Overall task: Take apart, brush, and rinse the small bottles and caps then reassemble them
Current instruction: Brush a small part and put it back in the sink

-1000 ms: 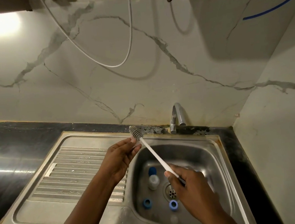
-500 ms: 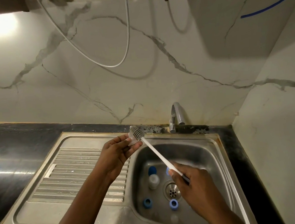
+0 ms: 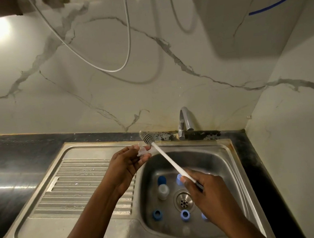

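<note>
Here, above the left rim of the stainless steel sink basin [image 3: 230, 161], the left hand [image 3: 126, 165] pinches a small clear plastic bottle [image 3: 142, 151] in its fingertips. Over the basin, the right hand [image 3: 208, 196] grips a white-handled brush [image 3: 167, 157], its grey bristle head just beside the bottle. Round blue caps [image 3: 185, 215] lie inside the basin.
</note>
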`<state>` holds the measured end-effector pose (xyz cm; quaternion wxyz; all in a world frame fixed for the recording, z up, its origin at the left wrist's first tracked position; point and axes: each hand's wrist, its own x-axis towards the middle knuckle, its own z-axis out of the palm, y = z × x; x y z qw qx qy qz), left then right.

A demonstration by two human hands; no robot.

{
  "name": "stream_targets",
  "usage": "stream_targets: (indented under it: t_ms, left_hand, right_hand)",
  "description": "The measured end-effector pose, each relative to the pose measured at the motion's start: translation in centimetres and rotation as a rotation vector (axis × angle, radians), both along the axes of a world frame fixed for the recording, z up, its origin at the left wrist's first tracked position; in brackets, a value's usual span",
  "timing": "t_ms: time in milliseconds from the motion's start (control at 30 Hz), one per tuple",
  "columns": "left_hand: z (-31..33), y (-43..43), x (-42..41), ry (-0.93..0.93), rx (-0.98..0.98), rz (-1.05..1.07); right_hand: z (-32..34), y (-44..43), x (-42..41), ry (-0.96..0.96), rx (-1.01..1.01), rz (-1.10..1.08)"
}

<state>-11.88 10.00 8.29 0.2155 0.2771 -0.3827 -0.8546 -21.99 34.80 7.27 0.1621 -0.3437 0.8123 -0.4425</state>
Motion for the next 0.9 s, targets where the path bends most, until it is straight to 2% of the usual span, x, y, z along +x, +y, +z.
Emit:
stream_targets:
  t_ms: [467,767,900]
  left_hand:
    - [-2.7,3.1,-1.7,-0.126,-0.167,-0.120]
    - [-8.4,7.7,-3.6,-0.267,-0.377,-0.250]
    - [-12.0,10.3,-4.8,-0.346,-0.402,-0.304]
  right_hand:
    - [-1.9,2.1,-0.5,-0.041,-0.011,-0.046]
    - [-3.8,7.8,-1.9,-0.056,-0.041,-0.193]
    - [-4.7,10.5,-2.4,-0.106,-0.033,-0.270]
